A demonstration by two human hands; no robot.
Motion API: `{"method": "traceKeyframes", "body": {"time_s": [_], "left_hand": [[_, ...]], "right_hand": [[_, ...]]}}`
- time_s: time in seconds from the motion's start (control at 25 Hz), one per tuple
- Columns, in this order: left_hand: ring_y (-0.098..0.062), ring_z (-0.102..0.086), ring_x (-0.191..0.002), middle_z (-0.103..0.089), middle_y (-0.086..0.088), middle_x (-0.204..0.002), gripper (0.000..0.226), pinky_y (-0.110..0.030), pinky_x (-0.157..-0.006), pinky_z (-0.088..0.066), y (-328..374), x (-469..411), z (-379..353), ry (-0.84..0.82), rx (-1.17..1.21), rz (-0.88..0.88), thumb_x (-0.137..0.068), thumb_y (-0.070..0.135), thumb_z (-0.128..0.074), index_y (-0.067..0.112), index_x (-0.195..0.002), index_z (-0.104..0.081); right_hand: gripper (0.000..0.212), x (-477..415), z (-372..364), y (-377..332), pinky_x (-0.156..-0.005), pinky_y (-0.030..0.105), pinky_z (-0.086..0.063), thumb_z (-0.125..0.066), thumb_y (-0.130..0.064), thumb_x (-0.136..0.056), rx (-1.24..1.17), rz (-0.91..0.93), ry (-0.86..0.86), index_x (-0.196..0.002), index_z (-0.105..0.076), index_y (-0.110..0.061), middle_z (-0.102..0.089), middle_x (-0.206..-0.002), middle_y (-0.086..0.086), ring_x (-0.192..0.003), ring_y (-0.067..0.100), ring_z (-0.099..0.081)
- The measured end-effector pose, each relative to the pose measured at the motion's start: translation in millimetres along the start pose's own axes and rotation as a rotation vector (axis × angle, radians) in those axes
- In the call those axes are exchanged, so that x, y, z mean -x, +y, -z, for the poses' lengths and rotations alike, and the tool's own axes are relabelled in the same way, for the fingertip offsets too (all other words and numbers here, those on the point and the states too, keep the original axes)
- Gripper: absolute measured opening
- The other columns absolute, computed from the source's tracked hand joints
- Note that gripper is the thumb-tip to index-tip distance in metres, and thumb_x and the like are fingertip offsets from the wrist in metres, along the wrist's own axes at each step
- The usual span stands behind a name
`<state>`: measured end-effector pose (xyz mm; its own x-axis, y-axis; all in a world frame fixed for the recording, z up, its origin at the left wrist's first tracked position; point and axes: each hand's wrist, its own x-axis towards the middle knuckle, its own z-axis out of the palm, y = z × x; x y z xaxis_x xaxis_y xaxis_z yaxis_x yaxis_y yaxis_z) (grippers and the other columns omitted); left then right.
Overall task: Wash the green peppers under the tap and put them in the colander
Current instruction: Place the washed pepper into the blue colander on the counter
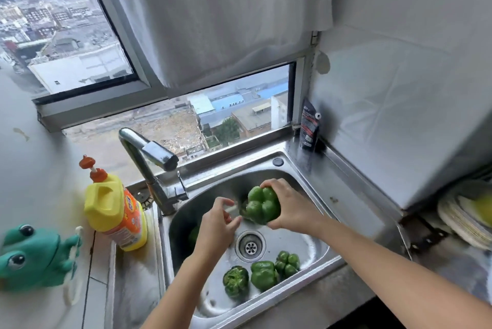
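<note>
**Pepper held over the basin**

On my feed, the right hand (288, 209) is wrapped around a glossy, lobed green bell pepper (262, 205). It holds the pepper above the far half of the stainless steel sink (306, 238), to the right of the chrome tap (149, 161). The left hand (217, 225) meets the pepper's stem end with curved fingers, but blur keeps me from telling whether it grips. Three more green peppers (264, 274) lie along the sink's near edge. A yellow detergent bottle (111, 211) stands by the sink's left edge.
</note>
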<state>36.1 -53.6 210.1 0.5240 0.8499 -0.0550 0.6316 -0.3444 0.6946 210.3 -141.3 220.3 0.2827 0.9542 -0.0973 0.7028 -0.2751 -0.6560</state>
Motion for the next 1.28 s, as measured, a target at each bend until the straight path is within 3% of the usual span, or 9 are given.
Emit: {"method": "traceKeyframes", "body": {"time_s": [0.16,0.24,0.32,0.44,0.64,0.84,0.96,1.08,1.28], "left_hand": [[-0.016,-0.057,-0.071,-0.056,0.003,-0.063,0.047,-0.036,-0.075,-0.046,2,7,-5,-0.064,-0.137,-0.116,-0.089,0.044,-0.057,0.013,-0.054,-0.054],[-0.006,-0.052,-0.092,-0.062,0.006,-0.084,0.050,-0.055,-0.105,-0.030,12,10,-12,-0.129,-0.216,-0.171,-0.091,0.049,-0.049,0.011,-0.064,-0.068],[-0.014,-0.043,-0.123,-0.059,0.006,-0.113,0.040,-0.064,-0.109,-0.010,22,10,-23,-0.149,-0.273,-0.195,-0.090,0.053,-0.049,0.020,-0.090,-0.072],[-0.026,-0.031,-0.138,-0.050,0.001,-0.134,0.027,-0.059,-0.114,-0.011,56,16,-50,-0.240,-0.200,-0.298,-0.090,0.041,-0.057,0.025,-0.110,-0.064],[-0.014,-0.055,-0.108,-0.057,0.000,-0.121,0.021,-0.021,-0.092,-0.036,135,46,-98,-0.349,0.013,-0.508,-0.090,0.025,-0.060,0.021,-0.109,-0.067],[-0.014,-0.055,-0.109,-0.058,0.002,-0.120,0.021,-0.013,-0.083,-0.031,207,88,-168,-0.548,0.047,-0.608,-0.091,0.021,-0.056,0.021,-0.110,-0.066],[-0.015,-0.057,-0.106,-0.058,-0.004,-0.128,0.028,-0.014,-0.081,-0.038,235,106,-213,-0.719,0.008,-0.619,-0.093,0.016,-0.053,0.012,-0.118,-0.064],[-0.020,-0.046,-0.130,-0.046,-0.003,-0.144,0.044,-0.028,-0.106,-0.035,246,120,-243,-0.854,-0.052,-0.585,-0.094,0.019,-0.053,0.019,-0.138,-0.048],[-0.020,-0.040,-0.135,-0.039,-0.001,-0.150,0.051,-0.030,-0.110,-0.030,249,134,-271,-0.893,-0.166,-0.572,-0.096,0.020,-0.050,0.022,-0.145,-0.037]], "right_hand": [[0.078,43,-5,-3,-0.087,0.019,-0.038,-0.079,-0.017,-0.062,0.027,-0.017,0.136,-0.127,-0.039,-0.032,-0.042,-0.127,-0.008,-0.106,0.008,-0.045],[0.079,68,-2,0,-0.093,0.024,-0.041,-0.081,-0.025,-0.062,0.004,-0.088,0.199,-0.128,-0.037,-0.031,-0.043,-0.128,-0.006,-0.110,0.010,-0.046],[0.081,92,5,2,-0.095,0.025,-0.040,-0.081,-0.031,-0.063,-0.049,-0.171,0.262,-0.129,-0.034,-0.028,-0.045,-0.126,-0.002,-0.114,0.015,-0.046],[0.077,138,30,8,-0.089,0.022,-0.040,-0.079,-0.038,-0.069,-0.190,-0.331,0.412,-0.129,-0.033,-0.022,-0.046,-0.116,-0.004,-0.107,0.014,-0.049],[0.058,206,82,46,-0.073,0.018,-0.044,-0.070,-0.050,-0.077,-0.486,-0.497,0.637,-0.118,-0.041,-0.021,-0.055,-0.111,-0.003,-0.100,0.011,-0.055],[0.053,281,135,108,-0.094,0.041,-0.051,-0.067,-0.052,-0.077,-0.687,-0.661,0.924,-0.119,-0.047,-0.026,-0.059,-0.120,0.002,-0.103,0.017,-0.059],[0.067,318,156,142,-0.088,0.038,-0.048,-0.072,-0.045,-0.077,-0.492,-0.861,0.896,-0.129,-0.037,-0.020,-0.050,-0.123,0.002,-0.107,0.022,-0.053],[0.083,330,160,174,-0.088,0.033,-0.042,-0.080,-0.043,-0.069,-0.263,-1.011,0.777,-0.131,-0.036,-0.010,-0.049,-0.131,0.009,-0.118,0.028,-0.051],[0.082,325,141,211,-0.098,0.036,-0.041,-0.082,-0.037,-0.065,0.010,-0.951,0.530,-0.129,-0.037,-0.013,-0.044,-0.132,0.007,-0.119,0.025,-0.048]]}}
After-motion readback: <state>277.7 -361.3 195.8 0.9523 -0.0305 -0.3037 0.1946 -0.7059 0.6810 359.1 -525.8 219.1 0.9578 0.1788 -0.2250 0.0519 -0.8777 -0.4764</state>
